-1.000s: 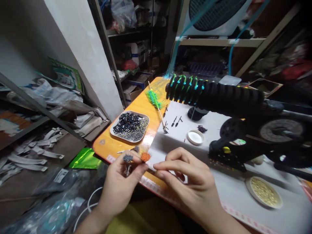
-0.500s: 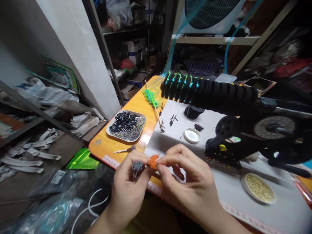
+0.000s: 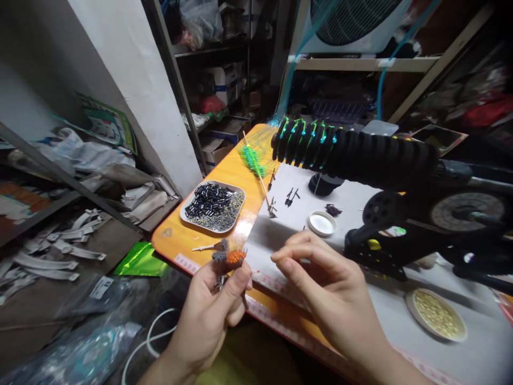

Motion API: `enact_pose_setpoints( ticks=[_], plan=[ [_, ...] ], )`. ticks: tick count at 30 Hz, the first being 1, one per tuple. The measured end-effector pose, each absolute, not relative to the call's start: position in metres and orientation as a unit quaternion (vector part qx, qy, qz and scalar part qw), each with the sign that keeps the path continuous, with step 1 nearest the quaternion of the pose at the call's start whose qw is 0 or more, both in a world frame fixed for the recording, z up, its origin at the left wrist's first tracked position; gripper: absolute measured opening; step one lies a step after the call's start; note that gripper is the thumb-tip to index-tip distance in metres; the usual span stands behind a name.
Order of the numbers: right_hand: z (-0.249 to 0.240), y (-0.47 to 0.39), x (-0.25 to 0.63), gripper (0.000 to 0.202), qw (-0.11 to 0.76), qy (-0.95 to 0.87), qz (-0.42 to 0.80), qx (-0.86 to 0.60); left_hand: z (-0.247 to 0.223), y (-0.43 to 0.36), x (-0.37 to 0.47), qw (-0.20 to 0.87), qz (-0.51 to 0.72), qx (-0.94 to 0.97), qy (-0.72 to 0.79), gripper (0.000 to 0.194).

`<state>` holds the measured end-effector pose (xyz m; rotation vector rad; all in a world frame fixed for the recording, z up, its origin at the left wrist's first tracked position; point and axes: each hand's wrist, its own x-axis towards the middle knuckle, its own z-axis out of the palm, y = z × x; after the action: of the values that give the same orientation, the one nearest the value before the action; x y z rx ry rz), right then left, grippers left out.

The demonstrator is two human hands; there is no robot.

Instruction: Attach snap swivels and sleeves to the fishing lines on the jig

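Note:
My left hand (image 3: pixel 218 305) grips an orange bundle (image 3: pixel 236 256) between thumb and fingers, with a grey bundle (image 3: pixel 219 256) right beside it. Apart from it, to the right, my right hand (image 3: pixel 328 283) has thumb and index finger close together; anything tiny between the tips cannot be made out. Just beyond my left hand, a white stick with a grey tufted end (image 3: pixel 219 245) lies on the orange table (image 3: pixel 170 239). Behind it stands a square tray (image 3: pixel 214 206) of black tubes and small grey and yellow pieces.
A black machine with a ridged roller (image 3: pixel 352 155) takes up the right side. A small white dish (image 3: pixel 323 223) and a bowl of yellowish pieces (image 3: pixel 436 315) are on the white sheet. A stick with green strands (image 3: pixel 252 160) lies farther back.
My right hand has come away from the orange bundle and moved right. The orange bundle is now beside the grey one in my left hand. The view has shifted slightly.

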<state>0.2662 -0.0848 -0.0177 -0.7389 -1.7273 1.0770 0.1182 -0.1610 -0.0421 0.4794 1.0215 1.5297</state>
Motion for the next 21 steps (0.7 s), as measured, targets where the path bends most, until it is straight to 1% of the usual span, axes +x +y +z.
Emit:
enact_pose_setpoints(
  ticks=[14,21],
  plan=[
    [-0.0167,-0.0876,0.2685,0.013,0.438,-0.701,0.479,-0.295,-0.0413,-0.1606,0.1176,0.626,0.636,0.174,0.417,0.027],
    [-0.0183,-0.0856,0.2687,0.014,0.438,-0.690,0.494,-0.296,-0.0363,-0.1598,0.1154,0.650,0.612,0.172,0.416,0.034]
  ],
)
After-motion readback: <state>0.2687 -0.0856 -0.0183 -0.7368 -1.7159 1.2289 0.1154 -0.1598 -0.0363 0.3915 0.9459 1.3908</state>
